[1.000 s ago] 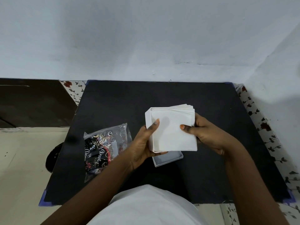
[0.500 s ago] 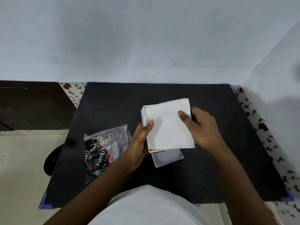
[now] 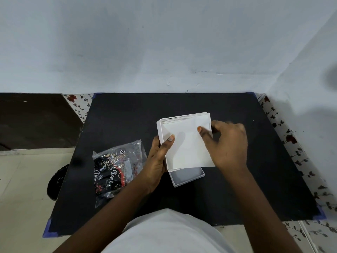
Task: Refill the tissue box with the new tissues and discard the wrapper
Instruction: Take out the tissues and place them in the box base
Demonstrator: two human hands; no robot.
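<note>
A stack of white tissues [image 3: 187, 141] lies in a shallow white box part [image 3: 161, 136], held above the black table. My left hand [image 3: 158, 157] grips that box part at its left edge, thumb on the tissues. My right hand [image 3: 226, 143] holds the tissues at their right side, thumb pressing on top. A second white box part [image 3: 187, 177] rests on the table just below, mostly covered by the held stack. The clear plastic wrapper [image 3: 116, 168] with black and red print lies crumpled on the table to the left.
The black table [image 3: 127, 115] stands in a corner against a pale wall. A floral-patterned surface [image 3: 290, 141] runs along its right side. A dark wooden panel [image 3: 32, 121] and tiled floor [image 3: 21, 189] are at the left, with a dark object [image 3: 56, 181] by the table's left edge.
The stack of tissues has gone down into the white box part and both have shifted slightly away from me. My right hand has slid to the right edge, thumb on top.
</note>
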